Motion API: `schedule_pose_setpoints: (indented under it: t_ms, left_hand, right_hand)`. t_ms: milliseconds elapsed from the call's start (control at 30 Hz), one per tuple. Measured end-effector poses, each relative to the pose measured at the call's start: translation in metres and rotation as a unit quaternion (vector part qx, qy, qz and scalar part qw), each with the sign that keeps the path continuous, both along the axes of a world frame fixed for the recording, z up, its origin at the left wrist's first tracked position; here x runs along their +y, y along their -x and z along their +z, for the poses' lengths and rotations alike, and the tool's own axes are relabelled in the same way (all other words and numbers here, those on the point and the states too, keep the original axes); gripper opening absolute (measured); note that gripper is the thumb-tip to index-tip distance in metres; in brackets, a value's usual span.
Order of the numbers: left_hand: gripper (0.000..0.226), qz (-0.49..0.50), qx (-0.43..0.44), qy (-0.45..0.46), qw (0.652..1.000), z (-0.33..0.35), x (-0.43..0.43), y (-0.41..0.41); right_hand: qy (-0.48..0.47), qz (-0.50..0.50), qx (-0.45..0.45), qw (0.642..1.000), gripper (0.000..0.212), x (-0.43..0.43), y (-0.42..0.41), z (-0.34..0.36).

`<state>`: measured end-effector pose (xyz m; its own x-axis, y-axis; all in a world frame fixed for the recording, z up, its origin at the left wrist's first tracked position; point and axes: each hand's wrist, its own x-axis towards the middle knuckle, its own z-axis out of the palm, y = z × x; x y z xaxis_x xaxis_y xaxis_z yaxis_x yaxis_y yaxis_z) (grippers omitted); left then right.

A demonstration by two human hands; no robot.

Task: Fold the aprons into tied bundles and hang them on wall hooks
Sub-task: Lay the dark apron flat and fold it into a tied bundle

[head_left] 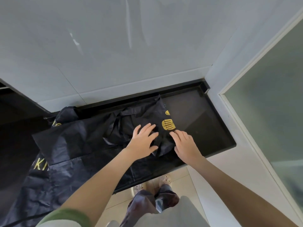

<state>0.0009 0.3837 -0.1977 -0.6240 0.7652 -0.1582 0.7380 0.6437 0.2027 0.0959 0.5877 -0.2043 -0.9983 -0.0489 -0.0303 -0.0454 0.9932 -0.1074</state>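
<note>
Left hand (144, 138) lies flat on the folded black apron (144, 112), fingers straight and spread, pressing it onto the worktop (205, 122). Right hand (185, 146) is just beside it, fingers relaxed and nearly straight, tips touching the apron's right edge under the yellow print (167, 124). I see neither hand curled round fabric. The hands are close but apart. The apron sits mid-worktop, crumpled, with straps loose on top. A second apron (42, 177) lies to its left, spread over the worktop and hanging off the front-left edge.
</note>
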Motion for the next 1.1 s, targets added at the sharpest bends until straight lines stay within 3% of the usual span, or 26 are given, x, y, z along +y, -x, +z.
schedule_pose_setpoints:
  t_ms: [67,167,333,433,500,667,733,867,967,1067,1100]
  left_hand:
    - [0.074,-0.016,-0.031,0.04,0.999,0.0,0.013,-0.004]
    - [0.05,0.031,-0.07,0.009,0.997,0.003,0.024,-0.001]
    - [0.029,0.121,-0.177,0.026,0.976,0.001,0.019,0.014]
    - [0.03,0.177,-0.212,-0.018,0.961,0.003,0.02,0.026]
    - [0.035,0.211,-0.225,-0.027,0.951,0.006,0.028,0.038]
    - [0.032,0.259,-0.154,-0.012,0.953,0.022,0.055,0.064]
    - [0.035,0.271,-0.136,-0.033,0.952,0.026,0.072,0.076]
    - [0.055,0.325,-0.201,-0.059,0.922,0.022,0.1,0.107]
    - [0.066,0.383,-0.282,-0.052,0.878,0.004,0.116,0.13]
    - [0.033,0.379,-0.307,-0.116,0.865,-0.006,0.131,0.143]
    - [0.027,0.377,-0.307,-0.139,0.863,-0.007,0.135,0.144]
  right_hand:
    - [-0.028,-0.039,0.018,0.999,0.044,0.002,-0.002,0.003]
    - [-0.044,-0.13,-0.08,0.987,0.025,0.009,-0.006,0.009]
    - [0.055,-0.319,-0.141,0.935,0.021,0.027,-0.023,0.009]
    - [0.135,-0.408,-0.13,0.894,0.025,0.038,-0.026,0.006]
    - [0.233,-0.489,-0.103,0.834,0.026,0.049,-0.022,0.006]
    - [0.52,-0.662,-0.074,0.535,0.023,0.072,-0.012,0.02]
    - [0.585,-0.664,-0.053,0.462,0.018,0.079,-0.009,0.02]
    - [0.667,-0.646,0.022,0.371,0.036,0.087,0.004,0.019]
    - [0.691,-0.625,0.052,0.358,0.051,0.093,0.015,0.019]
    - [0.703,-0.617,0.072,0.347,0.063,0.1,0.022,0.01]
    - [0.689,-0.626,0.077,0.358,0.062,0.1,0.023,0.008]
